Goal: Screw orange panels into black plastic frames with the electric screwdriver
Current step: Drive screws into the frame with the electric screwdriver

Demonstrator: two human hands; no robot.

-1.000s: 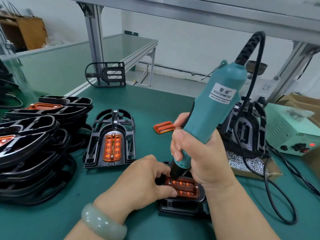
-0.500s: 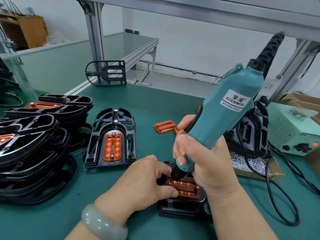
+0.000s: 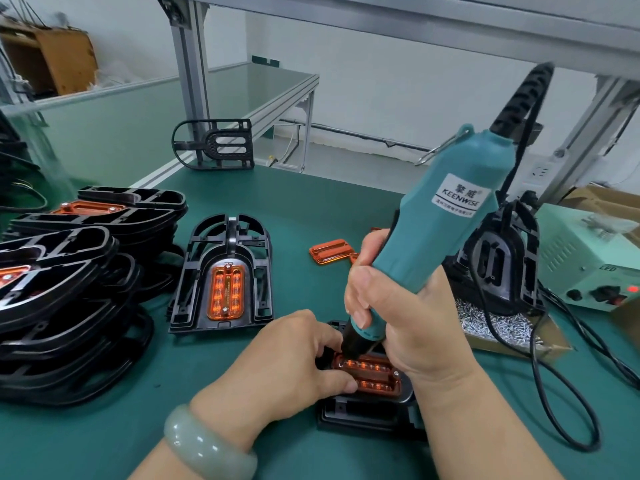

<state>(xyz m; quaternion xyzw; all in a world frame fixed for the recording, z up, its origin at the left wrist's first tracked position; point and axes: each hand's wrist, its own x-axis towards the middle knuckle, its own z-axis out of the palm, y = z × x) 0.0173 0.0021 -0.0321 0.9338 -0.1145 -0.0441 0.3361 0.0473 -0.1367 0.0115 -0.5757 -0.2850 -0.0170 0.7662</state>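
My right hand [image 3: 408, 320] grips the teal electric screwdriver [image 3: 436, 230], tilted to the upper right, its black tip down at the left end of an orange panel [image 3: 370, 374]. That panel sits in a black plastic frame [image 3: 363, 415] in front of me. My left hand [image 3: 287, 368] holds the frame and panel at their left end, thumb on the panel's near edge. Most of the frame is hidden under both hands. A finished frame with an orange panel [image 3: 225, 275] lies flat just beyond my left hand. A loose orange panel [image 3: 330, 249] lies behind the screwdriver.
A tall pile of black frames [image 3: 69, 282] fills the left side. Another frame [image 3: 498, 258] stands at the right beside a cardboard tray of small screws [image 3: 502, 327]. A pale green power box [image 3: 588, 261] and its black cable [image 3: 554, 393] sit far right. One frame [image 3: 214, 143] leans against a post at the back.
The screwdriver's top has swung further to the right, so it tilts more. Both hands and the frame stay in place.
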